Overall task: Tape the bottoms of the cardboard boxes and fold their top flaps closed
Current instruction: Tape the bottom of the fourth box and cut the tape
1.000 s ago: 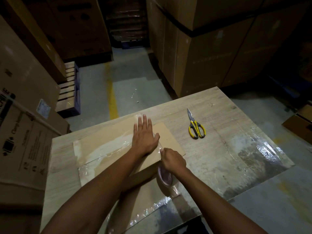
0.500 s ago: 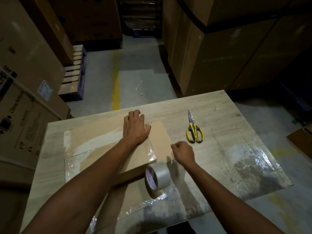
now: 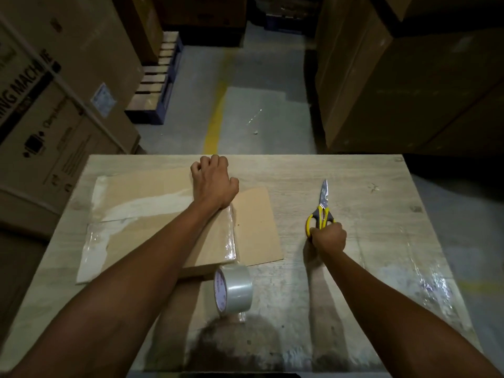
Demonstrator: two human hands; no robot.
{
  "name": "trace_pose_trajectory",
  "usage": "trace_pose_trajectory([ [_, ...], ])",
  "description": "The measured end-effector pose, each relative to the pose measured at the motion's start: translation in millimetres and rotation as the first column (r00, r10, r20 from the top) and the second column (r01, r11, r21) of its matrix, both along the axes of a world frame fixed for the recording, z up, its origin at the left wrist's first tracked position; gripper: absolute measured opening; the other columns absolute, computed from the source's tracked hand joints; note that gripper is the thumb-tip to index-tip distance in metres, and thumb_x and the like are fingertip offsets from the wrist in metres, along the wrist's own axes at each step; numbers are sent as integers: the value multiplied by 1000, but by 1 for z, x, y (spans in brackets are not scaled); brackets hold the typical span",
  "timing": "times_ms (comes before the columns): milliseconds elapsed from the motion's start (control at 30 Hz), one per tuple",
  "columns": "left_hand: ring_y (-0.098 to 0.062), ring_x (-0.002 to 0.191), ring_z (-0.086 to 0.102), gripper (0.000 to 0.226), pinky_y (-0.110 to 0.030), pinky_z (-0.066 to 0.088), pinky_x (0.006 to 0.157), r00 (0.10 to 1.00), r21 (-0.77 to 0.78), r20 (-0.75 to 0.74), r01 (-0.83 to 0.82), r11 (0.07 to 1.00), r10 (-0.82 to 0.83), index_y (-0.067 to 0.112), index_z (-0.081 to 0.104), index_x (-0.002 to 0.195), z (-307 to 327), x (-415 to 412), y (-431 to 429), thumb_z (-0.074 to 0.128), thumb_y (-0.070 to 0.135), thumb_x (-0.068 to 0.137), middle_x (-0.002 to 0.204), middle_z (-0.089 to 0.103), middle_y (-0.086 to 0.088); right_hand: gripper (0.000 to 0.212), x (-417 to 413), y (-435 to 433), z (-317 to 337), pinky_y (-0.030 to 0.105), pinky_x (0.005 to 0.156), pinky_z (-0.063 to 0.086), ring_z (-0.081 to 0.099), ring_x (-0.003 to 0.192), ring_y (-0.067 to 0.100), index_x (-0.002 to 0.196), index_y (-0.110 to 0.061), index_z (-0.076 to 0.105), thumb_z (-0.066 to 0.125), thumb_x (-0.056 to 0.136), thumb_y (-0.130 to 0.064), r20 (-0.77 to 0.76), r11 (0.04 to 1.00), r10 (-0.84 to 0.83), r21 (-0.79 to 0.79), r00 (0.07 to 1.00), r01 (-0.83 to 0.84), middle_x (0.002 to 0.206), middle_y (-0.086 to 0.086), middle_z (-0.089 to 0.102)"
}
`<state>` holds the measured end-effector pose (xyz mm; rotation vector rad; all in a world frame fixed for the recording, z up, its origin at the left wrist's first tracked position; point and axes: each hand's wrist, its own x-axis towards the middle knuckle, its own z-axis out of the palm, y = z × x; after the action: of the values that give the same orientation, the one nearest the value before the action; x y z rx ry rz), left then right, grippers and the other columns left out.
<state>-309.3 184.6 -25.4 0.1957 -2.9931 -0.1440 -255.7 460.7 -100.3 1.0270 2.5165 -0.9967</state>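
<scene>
A flat cardboard box (image 3: 152, 214) lies on the wooden table (image 3: 381, 203), with clear tape along its seam and one flap (image 3: 256, 227) sticking out to the right. My left hand (image 3: 212, 184) rests on the box's far edge with its fingers curled over that edge. A roll of clear tape (image 3: 233, 289) stands on its rim at the box's near right corner, its loose end still joined to the box. My right hand (image 3: 328, 237) grips the handles of the yellow scissors (image 3: 321, 205), whose blades point away from me on the table.
Large cardboard cartons (image 3: 49, 110) stand stacked on the left, and more cartons (image 3: 409, 77) on the right. A wooden pallet (image 3: 158, 80) sits on the concrete floor beyond the table. A yellow floor line (image 3: 215, 118) runs between them. Shiny tape residue (image 3: 425, 282) covers the table's right side.
My right hand let go of the tape roll, moved right and took hold of the scissors. My left hand slid toward the box's far edge and curled its fingers.
</scene>
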Motion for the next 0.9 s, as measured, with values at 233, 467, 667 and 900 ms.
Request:
trace_pose_trajectory([
  [233, -23, 103, 50, 10, -35, 27, 90, 968, 208, -141, -175, 962, 207, 20, 61, 87, 1, -15, 9, 53, 17, 91, 99, 65, 3, 41, -5, 17, -2, 35, 73, 48, 65, 99, 36, 105, -5, 62, 72, 81, -37, 135, 900, 375, 183, 917, -395, 105, 14, 65],
  [467, -25, 113, 52, 25, -35, 35, 99, 974, 410, -109, -138, 902, 199, 17, 67, 110, 4, -18, 2, 59, 12, 87, 112, 66, -2, 32, 18, -16, 13, 43, 65, 57, 70, 67, 31, 59, -6, 68, 75, 63, -37, 26, 907, 351, -256, 936, -333, 60, 11, 66],
  [667, -31, 132, 45, 44, -35, 23, 114, 985, 374, 87, 109, 921, -152, 10, 57, 134, 10, -5, -33, 60, 29, 94, 137, 56, -14, 11, 35, -85, 76, 46, 73, 59, 70, 67, 27, 90, -8, 72, 70, 79, -6, -298, 699, 275, -591, 914, -403, 70, 11, 72],
  [900, -36, 146, 22, 50, -44, 20, 119, 994, 235, 2, 103, 967, -106, 16, 44, 147, -2, 83, -27, 45, 36, 102, 159, 30, -14, 55, 53, -133, 100, 41, 66, 56, 71, 69, 23, 94, -18, 55, 92, 61, -42, -293, 730, 537, -309, 791, -610, 71, 0, 69],
])
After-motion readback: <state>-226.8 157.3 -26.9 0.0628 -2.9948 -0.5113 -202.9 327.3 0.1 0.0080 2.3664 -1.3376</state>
